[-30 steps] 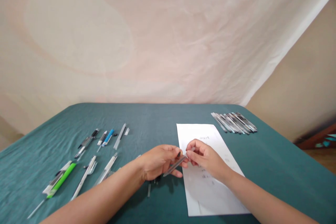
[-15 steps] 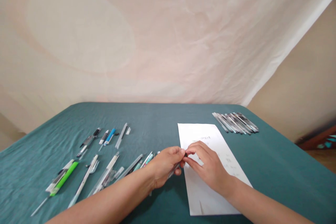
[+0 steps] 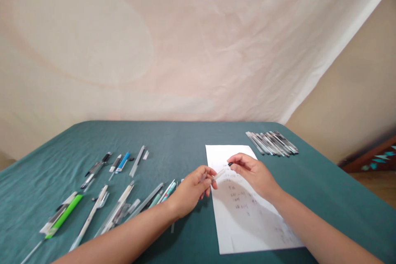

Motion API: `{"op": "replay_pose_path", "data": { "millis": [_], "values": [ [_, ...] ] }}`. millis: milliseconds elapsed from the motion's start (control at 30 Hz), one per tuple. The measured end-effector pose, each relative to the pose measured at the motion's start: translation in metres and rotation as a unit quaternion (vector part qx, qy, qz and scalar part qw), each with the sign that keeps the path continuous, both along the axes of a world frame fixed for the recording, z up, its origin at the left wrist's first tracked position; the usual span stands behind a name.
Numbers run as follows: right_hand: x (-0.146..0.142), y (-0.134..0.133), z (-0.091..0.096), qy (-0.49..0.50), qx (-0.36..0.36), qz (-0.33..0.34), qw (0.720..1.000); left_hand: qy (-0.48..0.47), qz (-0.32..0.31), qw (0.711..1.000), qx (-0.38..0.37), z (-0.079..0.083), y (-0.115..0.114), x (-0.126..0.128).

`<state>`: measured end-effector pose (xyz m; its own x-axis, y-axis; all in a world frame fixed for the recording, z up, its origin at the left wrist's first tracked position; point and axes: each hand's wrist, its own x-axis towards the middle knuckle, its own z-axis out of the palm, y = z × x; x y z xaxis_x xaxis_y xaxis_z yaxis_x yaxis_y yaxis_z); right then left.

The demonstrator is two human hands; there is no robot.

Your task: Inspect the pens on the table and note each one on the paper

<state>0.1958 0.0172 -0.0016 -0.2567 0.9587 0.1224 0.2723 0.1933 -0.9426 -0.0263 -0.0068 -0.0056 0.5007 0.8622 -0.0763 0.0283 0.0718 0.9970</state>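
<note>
My left hand [image 3: 195, 186] is closed around a clear pen barrel [image 3: 220, 173], whose end sticks out past the fingertips toward the right. Between the thumb and fingers of my right hand [image 3: 253, 172] is a small black pen part [image 3: 230, 164]; whether it is a plug or a tip I cannot tell. A narrow gap separates the black part from the barrel's end. Both are held above a white sheet of paper [image 3: 227, 227] that bears handwriting.
Loose pens and pen parts lie on the green cloth [image 3: 173, 140] at the left, among them a green pen barrel [image 3: 64, 216] and a blue one [image 3: 123, 162]. A row of refills or slim pens [image 3: 272, 143] lies at the far right.
My hands have moved apart. The right has gone up and right with the black part, and the end of the clear barrel now shows. The view has shifted slightly.
</note>
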Motion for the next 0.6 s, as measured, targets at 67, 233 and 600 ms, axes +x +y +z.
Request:
{"op": "replay_pose_path", "data": {
  "millis": [67,233,600],
  "values": [
    [-0.0026,-0.0029,0.0016,-0.014,0.013,0.015,1.0,0.014,-0.003,1.0,0.014,0.001,-0.0006,-0.0005],
    [-0.0055,-0.0062,0.0035,-0.041,0.041,0.03,0.998,0.029,-0.003,0.999,0.021,0.0044,-0.0015,-0.0005],
    [-0.0059,-0.0085,0.0076,-0.083,0.099,0.047,0.991,0.039,-0.014,0.999,0.0,0.0042,-0.0014,-0.0016]
  ]
}}
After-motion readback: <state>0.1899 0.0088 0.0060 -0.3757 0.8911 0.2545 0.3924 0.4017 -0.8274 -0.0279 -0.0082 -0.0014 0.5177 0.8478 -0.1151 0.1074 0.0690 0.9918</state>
